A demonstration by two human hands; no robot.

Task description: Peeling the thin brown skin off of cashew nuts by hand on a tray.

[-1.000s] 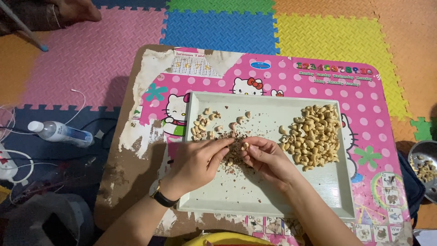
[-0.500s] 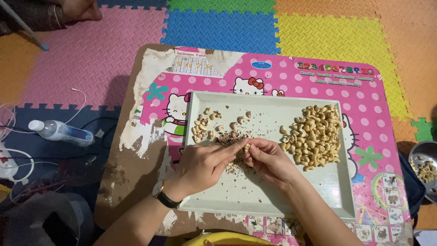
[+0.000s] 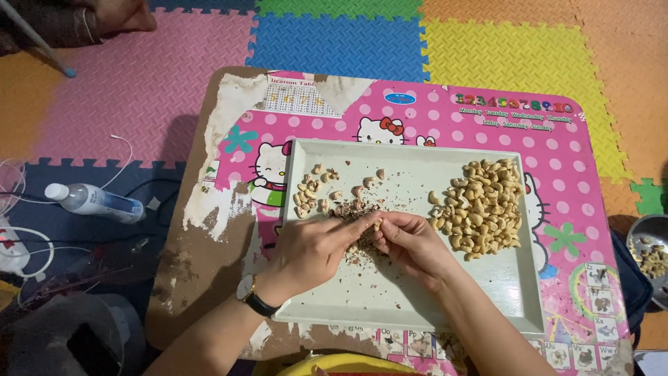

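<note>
A floor of interlocking foam mats point(image 3: 334, 42) in pink, blue, yellow, orange and green fills the view, and on it stands a low pink table point(image 3: 584, 174) with cartoon-cat pictures and a peeling, worn left side. A pale rectangular tray point(image 3: 417, 306) covers most of the tabletop. At 3 o'clock on the tray lies a big heap of pale cashew nuts point(image 3: 480, 205); at 10 o'clock lies a smaller scatter of peeled nuts point(image 3: 309, 195), and dark brown skin flakes point(image 3: 355, 257) litter the middle. The 2 hands meet over the tray's centre, touching each other. The left hand point(image 3: 309, 251), with a dark-strapped wristwatch point(image 3: 250, 296) at 7 o'clock from it, has its fingers curled and its fingertip pressed to a single cashew point(image 3: 376, 225). The right hand point(image 3: 410, 244) is closed around that same nut, pinching it between thumb and fingers, so the nut sits between the 2 hands just above the flakes, left of the big heap. At 9 o'clock from the table a plastic water bottle point(image 3: 94, 202) lies on its side on a dark mat, near thin white cables point(image 3: 35, 244). At the right edge, at 3 o'clock, part of a metal bowl point(image 3: 650, 257) with nuts shows. At 11 o'clock another person's hand point(image 3: 122, 17) rests on the mat.
</note>
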